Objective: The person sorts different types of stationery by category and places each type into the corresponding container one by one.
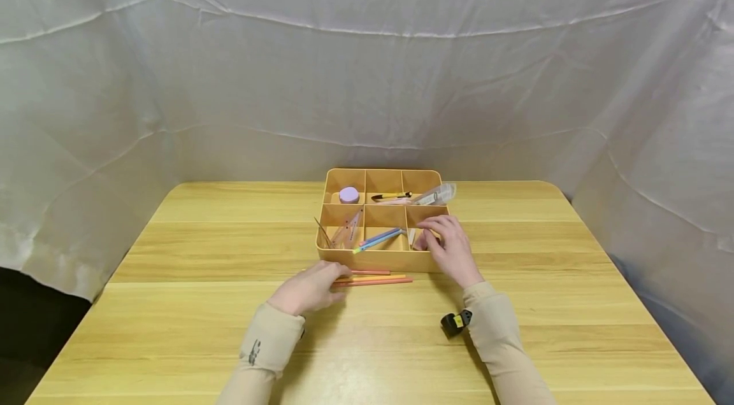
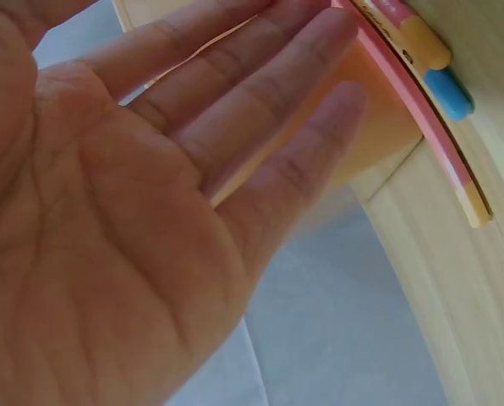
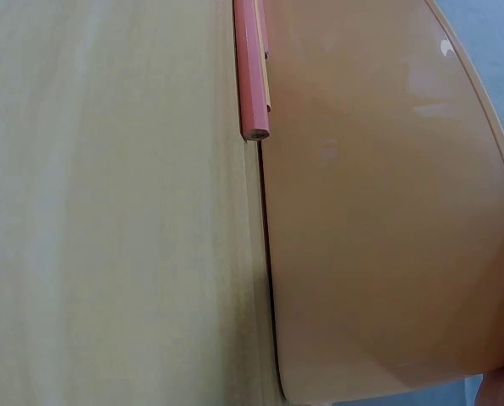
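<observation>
My left hand (image 1: 309,287) reaches over several pencils (image 1: 383,282) lying on the table along the organizer's front. In the left wrist view its fingers are extended, with fingertips beside a pink pencil (image 2: 421,110); whether they touch it is unclear. A divided yellow-orange organizer box (image 1: 378,260) stands just behind. My right hand (image 1: 453,249) reaches into its front right compartment, fingers bent over a small pinkish item (image 1: 421,241); the grip is hidden. In the right wrist view, a fingertip (image 3: 501,389) shows at the organizer's edge, and a red pencil (image 3: 252,76) lies along its wall.
Blue pens (image 1: 378,239) lean in the front middle compartment, clear rulers (image 1: 350,230) in the front left. A purple round item (image 1: 348,195), a black-and-yellow pen (image 1: 392,196) and a clear packet (image 1: 438,195) occupy the back row. Grey cloth (image 1: 367,86) hangs behind the table.
</observation>
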A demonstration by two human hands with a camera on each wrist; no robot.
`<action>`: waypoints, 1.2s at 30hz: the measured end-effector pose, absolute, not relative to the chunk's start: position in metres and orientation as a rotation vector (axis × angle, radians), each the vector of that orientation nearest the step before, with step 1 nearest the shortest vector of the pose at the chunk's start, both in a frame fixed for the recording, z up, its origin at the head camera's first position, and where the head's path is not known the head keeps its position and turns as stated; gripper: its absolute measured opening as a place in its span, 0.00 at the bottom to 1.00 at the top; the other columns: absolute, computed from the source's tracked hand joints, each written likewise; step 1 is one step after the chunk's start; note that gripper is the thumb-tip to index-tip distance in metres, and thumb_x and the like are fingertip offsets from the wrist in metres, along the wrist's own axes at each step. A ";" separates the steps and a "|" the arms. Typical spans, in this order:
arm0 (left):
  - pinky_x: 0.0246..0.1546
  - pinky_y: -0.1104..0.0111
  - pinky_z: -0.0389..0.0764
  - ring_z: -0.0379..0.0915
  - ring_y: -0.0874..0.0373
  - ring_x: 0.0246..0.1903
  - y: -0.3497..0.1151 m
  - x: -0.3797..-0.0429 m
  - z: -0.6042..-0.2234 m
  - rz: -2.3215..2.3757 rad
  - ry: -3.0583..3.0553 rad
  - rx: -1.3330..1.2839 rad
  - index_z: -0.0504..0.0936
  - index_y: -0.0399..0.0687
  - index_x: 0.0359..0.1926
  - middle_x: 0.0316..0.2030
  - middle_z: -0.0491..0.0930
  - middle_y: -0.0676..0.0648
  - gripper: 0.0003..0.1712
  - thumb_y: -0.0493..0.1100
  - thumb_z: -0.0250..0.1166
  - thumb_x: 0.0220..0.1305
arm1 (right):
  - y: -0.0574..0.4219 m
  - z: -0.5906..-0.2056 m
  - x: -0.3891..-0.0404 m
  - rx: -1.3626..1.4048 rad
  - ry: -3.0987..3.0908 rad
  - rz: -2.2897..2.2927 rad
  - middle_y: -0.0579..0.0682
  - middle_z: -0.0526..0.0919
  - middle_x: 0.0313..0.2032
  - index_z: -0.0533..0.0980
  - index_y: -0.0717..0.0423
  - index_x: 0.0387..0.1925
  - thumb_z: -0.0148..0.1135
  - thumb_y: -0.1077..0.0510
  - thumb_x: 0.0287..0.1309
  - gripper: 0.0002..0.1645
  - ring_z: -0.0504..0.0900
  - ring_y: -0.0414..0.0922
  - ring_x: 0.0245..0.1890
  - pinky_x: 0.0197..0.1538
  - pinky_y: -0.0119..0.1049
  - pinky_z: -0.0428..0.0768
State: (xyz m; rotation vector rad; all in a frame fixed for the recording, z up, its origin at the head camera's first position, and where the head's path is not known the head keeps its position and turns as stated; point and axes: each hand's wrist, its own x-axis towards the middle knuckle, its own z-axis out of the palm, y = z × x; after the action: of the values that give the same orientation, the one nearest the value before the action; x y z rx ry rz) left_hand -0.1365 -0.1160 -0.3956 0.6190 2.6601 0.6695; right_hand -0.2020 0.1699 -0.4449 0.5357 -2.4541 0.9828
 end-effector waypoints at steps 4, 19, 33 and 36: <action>0.52 0.53 0.82 0.81 0.48 0.45 -0.117 -0.138 -0.398 0.659 2.670 0.647 0.82 0.34 0.52 0.46 0.85 0.39 0.19 0.32 0.71 0.60 | 0.170 -0.445 -0.202 0.535 -2.449 0.986 0.60 0.87 0.44 0.85 0.63 0.43 0.61 0.67 0.64 0.10 0.78 0.58 0.52 0.54 0.58 0.76; 0.53 0.55 0.82 0.78 0.51 0.45 -0.125 -0.139 -0.405 0.648 2.752 0.657 0.83 0.39 0.42 0.40 0.83 0.44 0.17 0.21 0.67 0.52 | 0.169 -0.446 -0.202 0.540 -2.431 0.964 0.59 0.87 0.44 0.85 0.62 0.43 0.61 0.69 0.63 0.10 0.78 0.58 0.51 0.53 0.57 0.76; 0.39 0.67 0.73 0.67 0.60 0.35 -0.129 -0.139 -0.409 0.659 2.719 0.466 0.80 0.48 0.32 0.31 0.75 0.51 0.17 0.21 0.68 0.52 | 0.168 -0.445 -0.202 0.538 -2.430 0.961 0.59 0.87 0.44 0.85 0.63 0.43 0.61 0.69 0.63 0.10 0.78 0.58 0.51 0.52 0.57 0.76; 0.38 0.67 0.73 0.67 0.60 0.34 -0.129 -0.139 -0.409 0.664 2.717 0.463 0.80 0.48 0.32 0.30 0.75 0.51 0.16 0.23 0.70 0.52 | 0.168 -0.446 -0.202 0.532 -2.437 0.968 0.59 0.87 0.44 0.85 0.63 0.43 0.61 0.68 0.63 0.10 0.78 0.58 0.51 0.53 0.57 0.76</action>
State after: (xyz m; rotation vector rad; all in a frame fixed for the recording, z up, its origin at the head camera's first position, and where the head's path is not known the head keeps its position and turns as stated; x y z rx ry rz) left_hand -0.1394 -0.1294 -0.4086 0.4630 2.7171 0.6635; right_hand -0.2020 0.1684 -0.4456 0.5321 -2.4366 0.9676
